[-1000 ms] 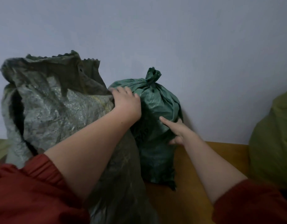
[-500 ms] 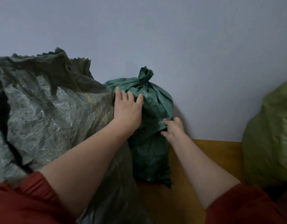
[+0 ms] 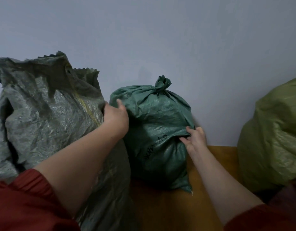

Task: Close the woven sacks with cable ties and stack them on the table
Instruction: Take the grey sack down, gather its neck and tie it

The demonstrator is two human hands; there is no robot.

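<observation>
While the dark green sack [image 3: 156, 130] stands upright on the wooden table [image 3: 215, 165] with its back against the grey wall [image 3: 177, 39], I see both hands on it. Its neck is gathered into a bunched topknot [image 3: 161, 83], though I cannot make out what binds it. The left hand [image 3: 116, 115] lies on the sack's upper left shoulder, wedged between it and the grey sack [image 3: 47, 117] just beside it; the thumb points up along the green fabric, and the other fingers are hidden behind the sack, so I cannot tell whether they are curled or flat. The right hand [image 3: 194, 139] is at the sack's right flank, about halfway up, its fingers closed in a pinch on a horizontal fold of the weave. Some black handwriting [image 3: 155, 145] runs slantwise across the front of the sack, too smeared for me to read. The grey sack is taller, its mouth open and slumped, with a zigzag-cut edge showing at the top. At the right edge of the view a yellow-green sack [image 3: 274, 135] bulges in, well apart from the dark green one. Red sleeves [image 3: 24, 202] are pushed up both forearms.
</observation>
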